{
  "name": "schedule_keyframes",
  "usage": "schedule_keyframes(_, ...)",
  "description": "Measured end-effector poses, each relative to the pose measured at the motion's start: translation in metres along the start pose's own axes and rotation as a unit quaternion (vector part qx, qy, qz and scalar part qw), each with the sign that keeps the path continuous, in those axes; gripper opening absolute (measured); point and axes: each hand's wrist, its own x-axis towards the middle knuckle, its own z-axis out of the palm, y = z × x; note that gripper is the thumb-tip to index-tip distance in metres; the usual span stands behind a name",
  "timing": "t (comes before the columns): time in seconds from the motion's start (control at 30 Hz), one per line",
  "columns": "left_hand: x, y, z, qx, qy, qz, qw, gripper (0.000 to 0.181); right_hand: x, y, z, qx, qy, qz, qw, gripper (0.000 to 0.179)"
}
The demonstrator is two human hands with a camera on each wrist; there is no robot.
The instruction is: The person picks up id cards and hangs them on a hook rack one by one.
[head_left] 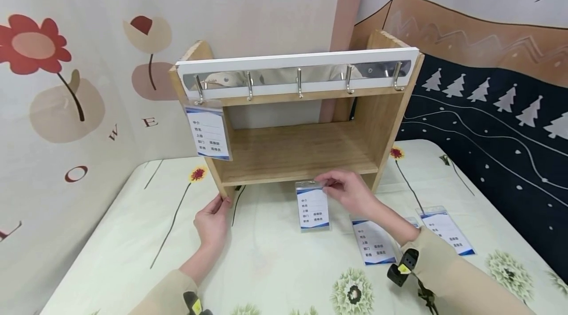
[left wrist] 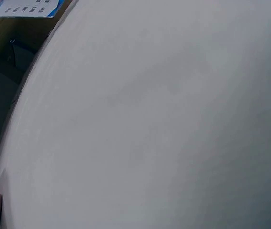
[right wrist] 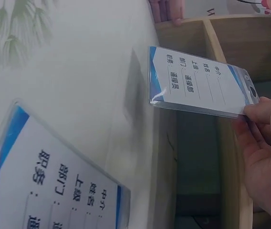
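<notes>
My right hand (head_left: 350, 192) pinches the top corner of a clear-sleeved name badge (head_left: 313, 208) between thumb and fingers. In the right wrist view this badge (right wrist: 192, 81) is raised above the table, just in front of the wooden shelf (right wrist: 231, 157). My left hand (head_left: 213, 221) grips the bottom left corner of the shelf (head_left: 301, 150). A second badge (head_left: 207, 132) hangs from the leftmost hook (head_left: 198, 89) of the rack. The other hooks, such as the middle hook (head_left: 299, 83), bear nothing. In the left wrist view only a bit of the hand shows.
On the table, right of the held badge, lie a name badge (head_left: 374, 242) and another badge (head_left: 447, 232); the edge of one more shows behind my right forearm. A flower-patterned cloth (head_left: 266, 265) covers the table. Printed curtains (head_left: 266, 4) stand behind the shelf.
</notes>
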Motion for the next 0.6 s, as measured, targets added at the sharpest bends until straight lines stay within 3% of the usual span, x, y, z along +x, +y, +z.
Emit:
schedule_keyframes(0.27, -0.001, 0.001, -0.001, -0.001, -0.003, -0.002, 1.0000, 0.035, 0.006, -0.008, 0.001, 0.019, 0.003, 0.002, 0.9998, 0.029)
schedule_keyframes(0.6, -0.002, 0.002, -0.001, 0.004, -0.001, -0.002, 1.0000, 0.035, 0.021, -0.016, 0.002, 0.018, 0.042, -0.009, 0.9989, 0.026)
